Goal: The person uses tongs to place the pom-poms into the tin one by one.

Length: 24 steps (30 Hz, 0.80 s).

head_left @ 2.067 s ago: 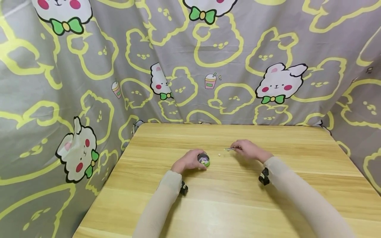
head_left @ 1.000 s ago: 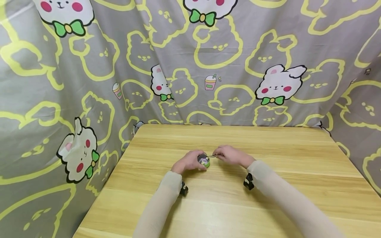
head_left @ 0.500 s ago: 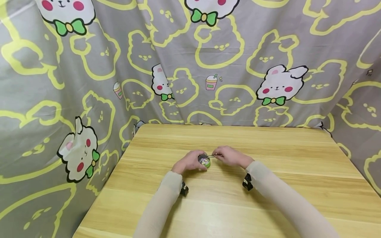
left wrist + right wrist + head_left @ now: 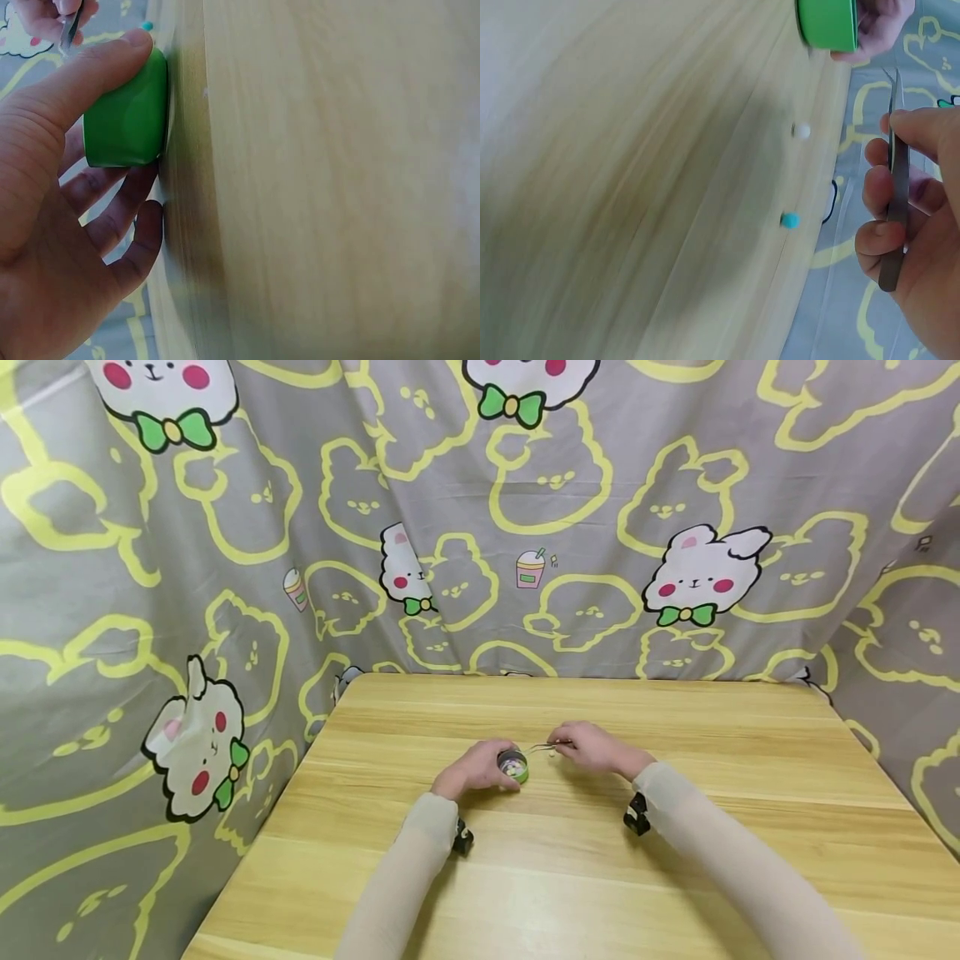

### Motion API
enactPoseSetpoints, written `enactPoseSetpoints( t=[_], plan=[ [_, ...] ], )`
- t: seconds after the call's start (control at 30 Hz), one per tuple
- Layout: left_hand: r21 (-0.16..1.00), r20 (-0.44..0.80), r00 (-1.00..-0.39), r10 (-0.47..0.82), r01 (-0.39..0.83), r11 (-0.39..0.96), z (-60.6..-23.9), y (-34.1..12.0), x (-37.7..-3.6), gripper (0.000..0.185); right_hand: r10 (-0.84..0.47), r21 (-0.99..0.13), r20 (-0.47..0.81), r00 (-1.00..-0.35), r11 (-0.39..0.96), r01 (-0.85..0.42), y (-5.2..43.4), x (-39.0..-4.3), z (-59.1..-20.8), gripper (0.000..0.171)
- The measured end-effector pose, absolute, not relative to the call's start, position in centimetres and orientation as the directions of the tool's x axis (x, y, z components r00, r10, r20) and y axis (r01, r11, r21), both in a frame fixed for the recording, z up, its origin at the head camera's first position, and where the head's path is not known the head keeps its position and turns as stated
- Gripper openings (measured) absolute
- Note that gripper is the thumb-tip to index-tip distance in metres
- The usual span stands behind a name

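While the left hand (image 4: pixel 474 767) grips the green pot (image 4: pixel 514 766) of beads, the right hand (image 4: pixel 592 746) pinches tweezers (image 4: pixel 893 176) just beside it. Two loose beads, white (image 4: pixel 801 131) and teal (image 4: pixel 789 220), lie near the tips; a clumsy nip could flick them off the table (image 4: pixel 675 860).

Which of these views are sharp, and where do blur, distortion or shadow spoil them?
Head view: evenly lit and sharp, wide-angle bending at the edges, the green tin and tweezers tiny. Left wrist view: the left hand is fairly clear, the table is soft, with a dark shadow beside the tin. Right wrist view: table grain smeared, the white bead and teal bead soft, the right hand sharper.
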<state>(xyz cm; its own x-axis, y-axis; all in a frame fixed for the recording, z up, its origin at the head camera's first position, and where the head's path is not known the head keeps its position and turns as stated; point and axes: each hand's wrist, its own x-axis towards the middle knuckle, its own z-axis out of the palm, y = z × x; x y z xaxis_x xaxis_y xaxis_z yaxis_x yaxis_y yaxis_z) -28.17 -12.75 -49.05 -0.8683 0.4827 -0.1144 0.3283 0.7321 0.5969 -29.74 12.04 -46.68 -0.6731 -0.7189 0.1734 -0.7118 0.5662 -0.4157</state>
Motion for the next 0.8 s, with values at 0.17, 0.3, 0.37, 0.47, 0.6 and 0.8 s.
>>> enactPoseSetpoints(
  t=[0.17,0.3,0.37,0.47,0.6,0.8],
  plan=[
    [0.596,-0.112,-0.870,0.479,0.327,0.733,-49.1,-12.8,-28.1,0.055,-0.711,-0.406,0.172,-0.681,0.579,-0.707,13.0,-30.0,-47.0,0.015],
    [0.598,-0.116,-0.872,0.476,0.321,0.734,-49.1,-12.8,-28.0,0.055,-0.708,-0.406,0.158,-0.689,0.589,-0.699,13.5,-30.1,-47.3,0.015],
    [0.600,-0.115,-0.871,0.478,0.322,0.732,-49.1,-12.8,-28.0,0.055,-0.705,-0.406,0.150,-0.693,0.595,-0.694,13.6,-30.1,-47.4,0.015],
    [0.603,-0.116,-0.869,0.481,0.323,0.730,-49.0,-12.8,-28.0,0.055,-0.700,-0.412,0.136,-0.702,0.604,-0.682,13.7,-30.1,-47.5,0.016],
    [0.611,-0.118,-0.869,0.480,0.317,0.725,-49.1,-12.8,-28.0,0.055,-0.693,-0.422,0.124,-0.710,0.611,-0.670,13.8,-30.1,-47.5,0.015],
    [0.615,-0.114,-0.871,0.478,0.316,0.722,-49.2,-12.9,-28.1,0.056,-0.696,-0.418,0.131,-0.706,0.607,-0.676,14.0,-30.0,-47.6,0.014]
  ],
)
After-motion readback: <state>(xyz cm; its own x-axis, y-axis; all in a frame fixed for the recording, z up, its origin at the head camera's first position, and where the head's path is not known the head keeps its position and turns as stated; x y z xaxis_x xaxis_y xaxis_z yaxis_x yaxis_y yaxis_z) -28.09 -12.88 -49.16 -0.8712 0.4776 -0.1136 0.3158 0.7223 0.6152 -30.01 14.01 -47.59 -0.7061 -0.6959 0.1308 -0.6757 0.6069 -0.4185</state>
